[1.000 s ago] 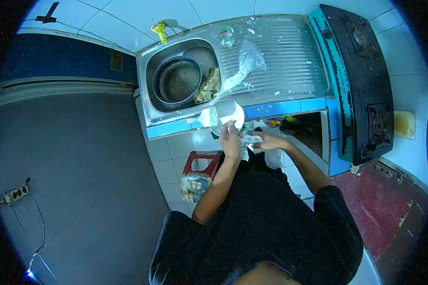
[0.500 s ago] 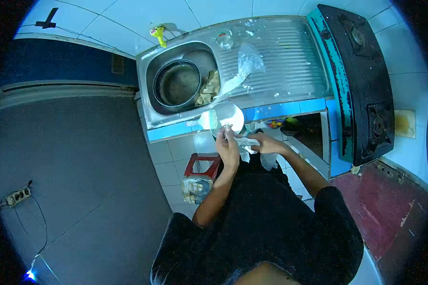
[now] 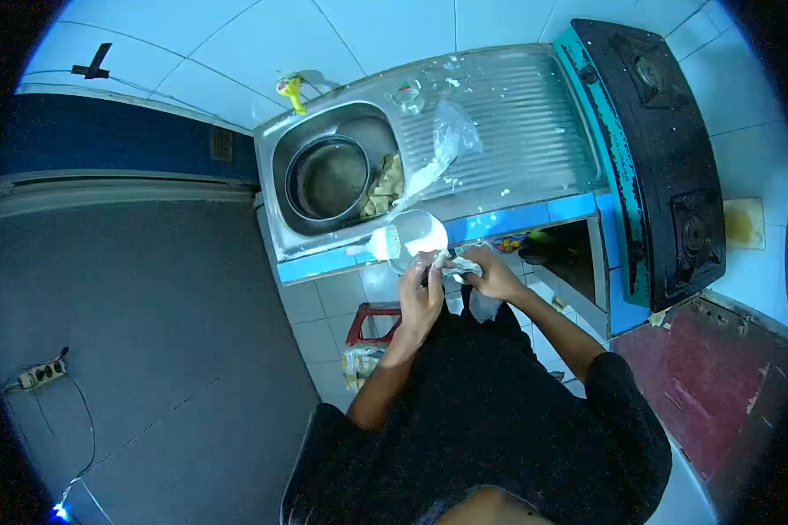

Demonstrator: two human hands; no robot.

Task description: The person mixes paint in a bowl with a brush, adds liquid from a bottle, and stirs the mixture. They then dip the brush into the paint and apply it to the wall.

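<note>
My right hand (image 3: 492,275) is closed around a crumpled white plastic bag (image 3: 460,266), whose loose clear part hangs below the fingers. At the bag's other end are the bent fingers of my left hand (image 3: 422,293), with thumb and forefinger at its white tip. Just beyond the left fingertips, a round bowl (image 3: 422,229) with white contents sits at the blue tiled counter edge. A pale brush-like item (image 3: 383,243) lies against the bowl's left side.
In the steel sink (image 3: 282,166) are a dark round pan (image 3: 327,178) and a beige crumpled cloth (image 3: 383,185). Another plastic bag (image 3: 454,131) and a small glass (image 3: 407,96) stand on the drainboard (image 3: 525,122). A stove (image 3: 665,157) is at right, a red stool (image 3: 375,322) below.
My left fingers have moved from over the bowl down to the bag's end. The camera view has shifted slightly, and the counter appears lower.
</note>
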